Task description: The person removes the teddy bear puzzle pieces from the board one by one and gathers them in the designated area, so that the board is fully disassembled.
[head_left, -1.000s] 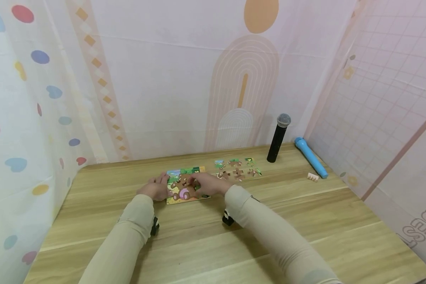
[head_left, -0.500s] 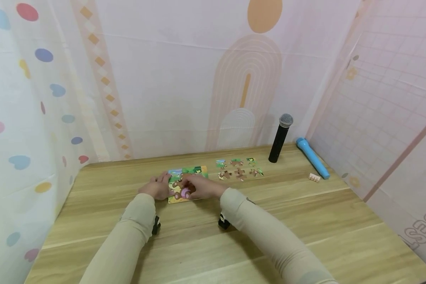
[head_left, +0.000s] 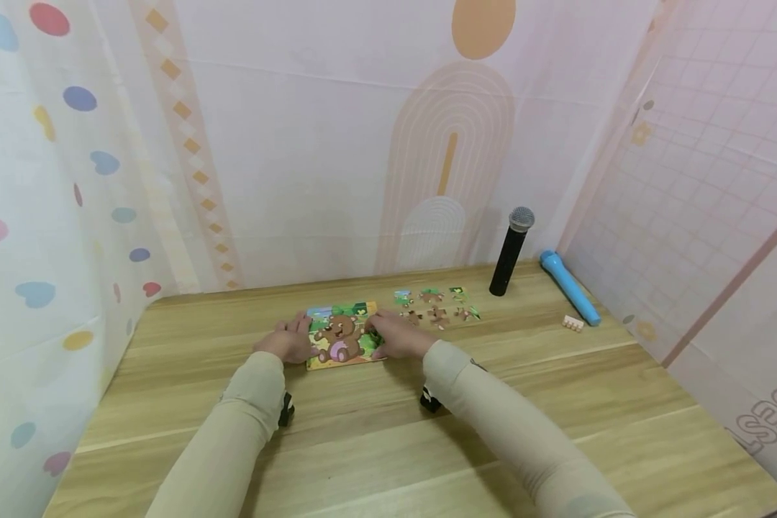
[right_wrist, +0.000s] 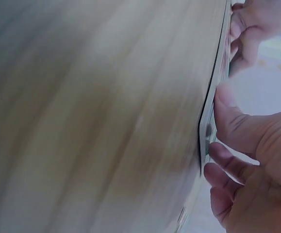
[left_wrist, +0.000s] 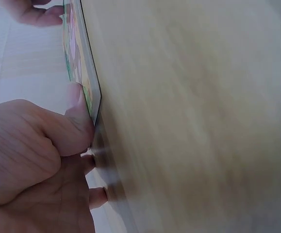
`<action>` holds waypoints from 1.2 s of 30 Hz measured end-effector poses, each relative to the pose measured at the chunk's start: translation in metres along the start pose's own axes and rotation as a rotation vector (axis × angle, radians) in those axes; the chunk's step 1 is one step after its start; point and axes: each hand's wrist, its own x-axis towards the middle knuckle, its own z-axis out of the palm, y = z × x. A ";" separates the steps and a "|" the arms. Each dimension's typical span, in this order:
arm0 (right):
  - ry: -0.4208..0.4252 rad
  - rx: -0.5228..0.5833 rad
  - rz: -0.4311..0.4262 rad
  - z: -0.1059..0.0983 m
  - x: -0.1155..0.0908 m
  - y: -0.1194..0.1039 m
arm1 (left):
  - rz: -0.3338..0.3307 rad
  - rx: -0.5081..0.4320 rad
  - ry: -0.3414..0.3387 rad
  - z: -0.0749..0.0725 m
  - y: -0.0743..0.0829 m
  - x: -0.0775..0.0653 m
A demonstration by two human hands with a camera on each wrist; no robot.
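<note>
A bear jigsaw puzzle [head_left: 339,338] on a thin board lies flat on the wooden table, the brown bear with its pink belly showing between the hands. My left hand [head_left: 285,342] rests along the board's left edge; in the left wrist view its thumb [left_wrist: 79,114] presses on the near corner, other fingertips down on the table beyond. Over the right edge, my right hand [head_left: 398,337] touches the board with thumb [right_wrist: 230,119] and fingertips spread apart, and covers part of that side. Loose bear puzzle pieces [head_left: 437,316] lie just right of the board.
At the back right a black microphone [head_left: 508,255] with a silver head stands upright. Beside it lies a blue microphone-shaped toy [head_left: 571,289], with a small pale pink block [head_left: 573,323] in front. Printed curtains [head_left: 298,180] hang behind the table [head_left: 362,446].
My right hand first shifted left over the bear's middle, then moved right to the board's right edge, uncovering the bear. My left hand has stayed at the left edge.
</note>
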 end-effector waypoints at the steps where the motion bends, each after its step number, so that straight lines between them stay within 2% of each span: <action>1: -0.001 -0.011 -0.006 0.000 -0.001 0.002 | -0.002 -0.004 0.001 0.000 0.000 0.000; 6: -0.001 -0.013 -0.047 0.001 0.001 0.007 | -0.006 -0.012 0.003 0.001 -0.002 0.002; 14: 0.012 0.026 -0.056 0.005 0.003 0.006 | 0.005 -0.014 0.001 0.000 0.001 -0.004; 26: -0.031 0.067 -0.045 0.003 0.000 -0.001 | 0.002 -0.022 -0.018 -0.001 0.001 -0.004; 36: -0.027 0.161 -0.054 -0.001 -0.002 0.003 | 0.007 -0.034 -0.008 -0.001 0.003 -0.003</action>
